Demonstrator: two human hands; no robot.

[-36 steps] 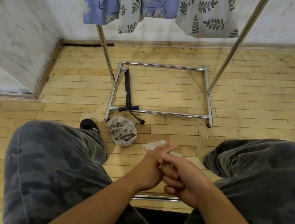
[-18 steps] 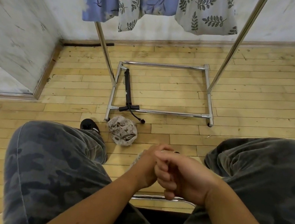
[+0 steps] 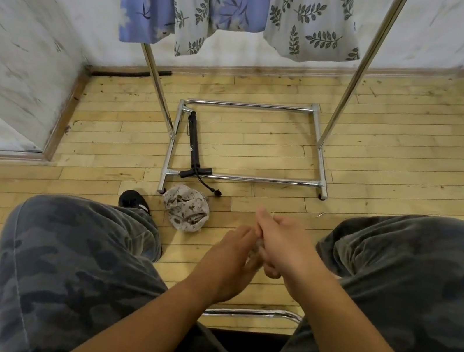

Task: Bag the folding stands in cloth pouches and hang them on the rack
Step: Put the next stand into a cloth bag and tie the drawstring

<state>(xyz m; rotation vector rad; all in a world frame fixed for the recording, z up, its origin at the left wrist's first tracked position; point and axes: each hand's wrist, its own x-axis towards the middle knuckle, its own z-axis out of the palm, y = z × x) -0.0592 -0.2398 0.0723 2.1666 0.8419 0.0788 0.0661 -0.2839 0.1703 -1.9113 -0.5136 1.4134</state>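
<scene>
Left hand (image 3: 229,260), right hand (image 3: 284,243) pressed together, fingers apparently curled.

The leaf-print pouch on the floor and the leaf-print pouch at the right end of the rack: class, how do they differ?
The floor pouch lies crumpled in a heap on the boards; the hanging pouch hangs flat and spread out. The floor pouch looks beige; the hanging pouch looks grey. Both are printed cloth.

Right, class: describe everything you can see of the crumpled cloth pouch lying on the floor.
The cloth pouch is pale beige fabric with a small dark print, bunched into a rumpled, roundish heap. It lies on the wooden floor just in front of the rack base's near-left corner, beside a black shoe. Neither hand touches it; contents hidden.
</scene>
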